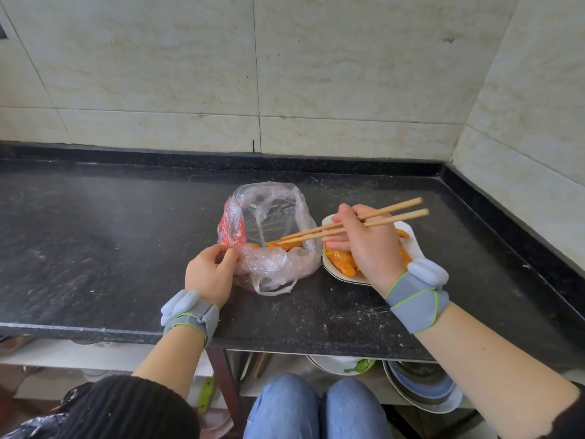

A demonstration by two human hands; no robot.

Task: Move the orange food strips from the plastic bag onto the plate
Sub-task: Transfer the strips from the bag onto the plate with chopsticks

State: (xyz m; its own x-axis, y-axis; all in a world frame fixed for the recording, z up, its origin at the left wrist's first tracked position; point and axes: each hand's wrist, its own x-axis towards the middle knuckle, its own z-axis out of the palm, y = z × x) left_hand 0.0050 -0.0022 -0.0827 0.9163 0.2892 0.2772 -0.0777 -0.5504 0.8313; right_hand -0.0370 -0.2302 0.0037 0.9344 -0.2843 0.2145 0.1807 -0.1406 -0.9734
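From the head view we see the left hand pinching the near left rim of the bag, which lies open on the dark worktop toward its right end. The right hand has its grip closed around chopsticks, whose tips reach into the bag onto an orange strip. More strips lie on the plate just right of the bag, partly hidden under that hand.

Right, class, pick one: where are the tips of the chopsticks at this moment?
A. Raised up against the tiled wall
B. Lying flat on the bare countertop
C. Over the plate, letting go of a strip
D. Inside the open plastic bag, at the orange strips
D: the right hand holds the chopsticks slanted leftward, their tips reaching into the open plastic bag at the orange strips, while the left hand pinches the bag's edge.
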